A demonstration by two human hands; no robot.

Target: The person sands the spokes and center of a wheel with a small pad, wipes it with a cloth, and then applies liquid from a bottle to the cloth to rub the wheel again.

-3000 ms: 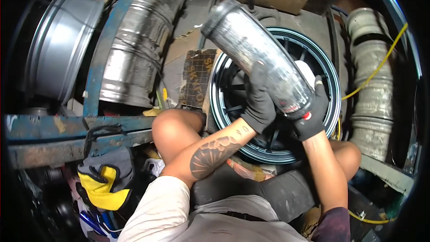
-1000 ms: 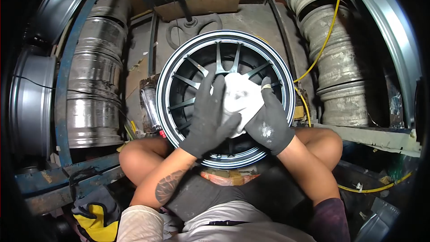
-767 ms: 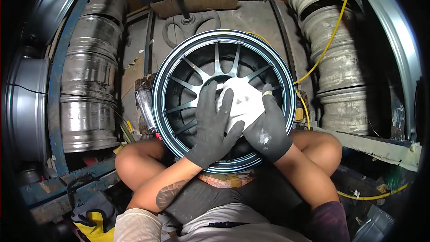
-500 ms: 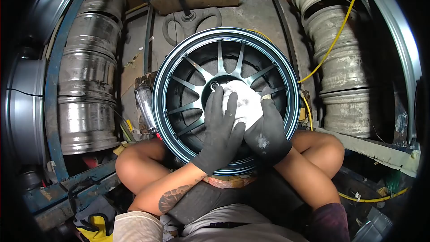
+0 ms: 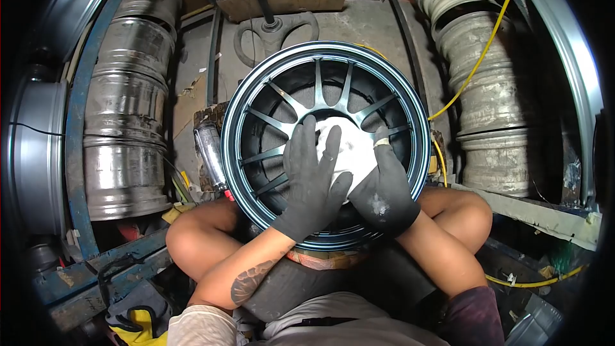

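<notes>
A dark multi-spoke wheel rim [image 5: 325, 49] lies face up in front of my crossed legs. Over its hub is a bunched white cloth [image 5: 355, 154]. My left hand [image 5: 314, 173], in a dark grey glove, presses on the cloth's left side with its fingers spread, covering part of the hub. At the cloth's right side, my right hand [image 5: 385, 182], gloved too, grips the cloth; some of its fingers are hidden beneath it. A pale band circles one finger, and a white smudge marks the glove's back.
Stacked metal rims stand on the left [image 5: 125, 106] and right [image 5: 490, 77]. A clear bottle [image 5: 209, 150] lies left of the wheel. A yellow hose [image 5: 485, 51] runs down the right. Ahead is a fan stand base [image 5: 274, 33]. Yellow-grey gloves [image 5: 142, 320] lie lower left.
My left hand has shifted slightly left over the hub, covering the hole that showed there. The right hand has moved slightly right and down. The cloth looks more spread.
</notes>
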